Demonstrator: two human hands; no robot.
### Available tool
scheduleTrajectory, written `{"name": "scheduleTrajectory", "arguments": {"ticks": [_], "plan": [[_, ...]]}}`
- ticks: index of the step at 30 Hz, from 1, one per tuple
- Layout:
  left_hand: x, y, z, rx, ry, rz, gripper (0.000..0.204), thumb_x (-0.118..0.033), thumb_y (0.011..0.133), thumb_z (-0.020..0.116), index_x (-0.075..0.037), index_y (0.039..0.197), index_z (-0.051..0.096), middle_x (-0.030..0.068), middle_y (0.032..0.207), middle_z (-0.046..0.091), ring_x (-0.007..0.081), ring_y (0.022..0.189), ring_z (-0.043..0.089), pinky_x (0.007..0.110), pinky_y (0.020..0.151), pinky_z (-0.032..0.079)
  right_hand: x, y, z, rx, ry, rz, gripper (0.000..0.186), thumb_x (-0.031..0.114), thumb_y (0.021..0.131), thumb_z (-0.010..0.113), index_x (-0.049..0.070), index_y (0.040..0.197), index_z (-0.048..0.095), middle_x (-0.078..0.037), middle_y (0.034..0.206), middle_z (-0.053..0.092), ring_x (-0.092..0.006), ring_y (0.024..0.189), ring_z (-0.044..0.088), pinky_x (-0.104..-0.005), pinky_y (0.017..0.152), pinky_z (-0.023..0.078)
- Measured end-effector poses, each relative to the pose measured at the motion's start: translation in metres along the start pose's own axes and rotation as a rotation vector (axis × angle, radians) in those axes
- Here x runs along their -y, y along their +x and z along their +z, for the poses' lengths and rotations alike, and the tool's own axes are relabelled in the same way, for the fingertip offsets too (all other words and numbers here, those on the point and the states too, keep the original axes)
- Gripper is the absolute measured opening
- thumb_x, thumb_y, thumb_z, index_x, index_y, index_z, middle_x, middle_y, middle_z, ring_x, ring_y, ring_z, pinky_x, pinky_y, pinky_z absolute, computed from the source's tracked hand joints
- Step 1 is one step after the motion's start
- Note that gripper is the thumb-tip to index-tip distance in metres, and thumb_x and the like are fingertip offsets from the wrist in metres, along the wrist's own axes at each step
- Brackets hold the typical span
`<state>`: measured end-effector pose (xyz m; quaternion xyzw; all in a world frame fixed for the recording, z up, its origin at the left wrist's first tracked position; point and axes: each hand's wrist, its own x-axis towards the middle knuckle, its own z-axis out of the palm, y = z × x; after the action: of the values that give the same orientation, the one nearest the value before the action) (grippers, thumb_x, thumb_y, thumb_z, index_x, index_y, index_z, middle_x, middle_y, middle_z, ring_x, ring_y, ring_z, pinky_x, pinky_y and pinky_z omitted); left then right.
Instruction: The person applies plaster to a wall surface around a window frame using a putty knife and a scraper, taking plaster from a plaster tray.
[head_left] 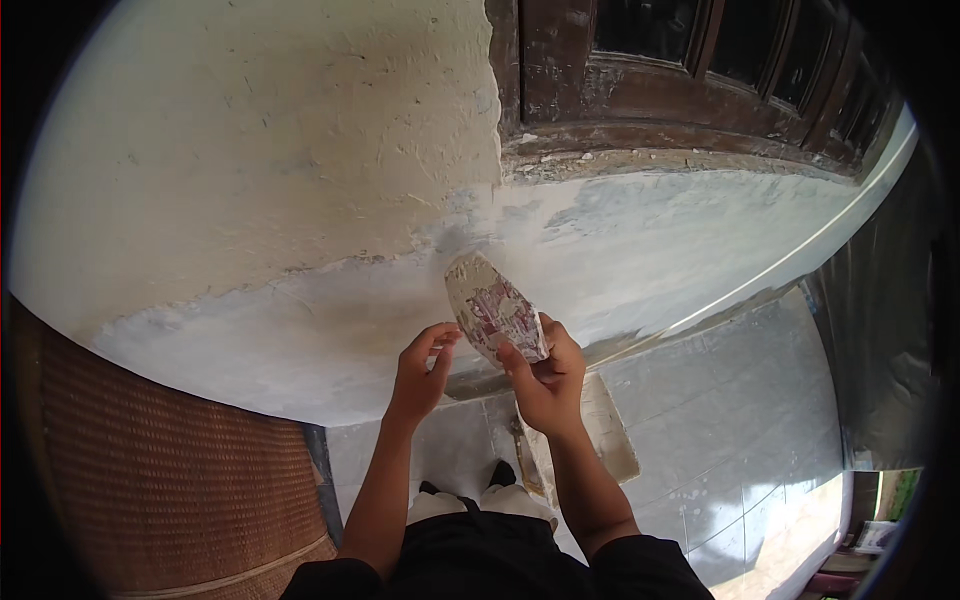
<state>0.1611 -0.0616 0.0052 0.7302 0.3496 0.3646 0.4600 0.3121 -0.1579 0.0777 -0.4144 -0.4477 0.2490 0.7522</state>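
My right hand grips a small flat piece of printed card, white with purple marks and smeared with putty, held up against the plastered wall. My left hand touches the card's lower left edge with its fingertips, fingers curled. The card's upper tip lies at the border between the dry cream plaster and the wet grey-white band below it.
A dark wooden window frame with a rough sill stands at the upper right. A woven brown mat or panel is at the lower left. Grey floor tiles and a flat putty-covered board lie below my hands.
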Motion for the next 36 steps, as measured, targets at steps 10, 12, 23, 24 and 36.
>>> {"name": "scheduleTrajectory", "arguments": {"ticks": [10,12,23,24,36], "plan": [[-0.018,0.011,-0.03,-0.046,0.003,0.099,0.027,-0.003,0.094,0.05,-0.001,0.12,0.058,0.0091,0.107,0.067,0.0156,0.097,0.062,0.03,0.088,0.047,0.004,0.049,0.03,0.039,-0.808,-0.903,0.022,-0.001,0.055,0.067,0.006,0.068,0.05,-0.006,0.068,0.043,-0.0244,0.066,0.047,-0.0357,0.057,0.041],[-0.017,0.014,-0.035,-0.058,0.012,0.112,0.027,-0.003,0.094,0.049,-0.002,0.119,0.058,0.0091,0.106,0.067,0.0155,0.096,0.062,0.03,0.087,0.047,0.0,0.054,0.032,0.051,-0.879,-0.976,0.02,0.001,0.057,0.067,0.007,0.068,0.051,-0.005,0.068,0.042,-0.0234,0.065,0.046,-0.035,0.058,0.04],[-0.003,0.023,-0.053,-0.064,-0.008,0.133,0.022,-0.005,0.096,0.049,-0.001,0.115,0.061,0.0096,0.099,0.069,0.0169,0.091,0.065,0.03,0.085,0.05,-0.027,0.073,0.045,0.181,-1.116,-1.027,0.009,0.013,0.07,0.059,0.01,0.075,0.051,-0.002,0.07,0.043,-0.0197,0.068,0.046,-0.0328,0.063,0.038],[-0.002,0.024,-0.054,-0.07,-0.025,0.123,0.022,-0.006,0.096,0.049,-0.002,0.114,0.062,0.01,0.098,0.07,0.0178,0.091,0.066,0.031,0.084,0.051,-0.028,0.073,0.046,0.182,-1.116,-1.025,0.009,0.013,0.07,0.059,0.01,0.075,0.051,-0.002,0.07,0.043,-0.0197,0.068,0.046,-0.0328,0.063,0.038],[0.0,0.03,-0.05,-0.146,-0.115,0.093,0.019,0.002,0.095,0.048,0.003,0.103,0.066,0.0122,0.095,0.071,0.0188,0.092,0.069,0.03,0.086,0.054,-0.044,0.079,0.048,0.141,-1.172,-0.948,0.014,0.007,0.064,0.06,0.012,0.07,0.048,-0.002,0.067,0.044,-0.0213,0.065,0.045,-0.0348,0.062,0.036]]}}
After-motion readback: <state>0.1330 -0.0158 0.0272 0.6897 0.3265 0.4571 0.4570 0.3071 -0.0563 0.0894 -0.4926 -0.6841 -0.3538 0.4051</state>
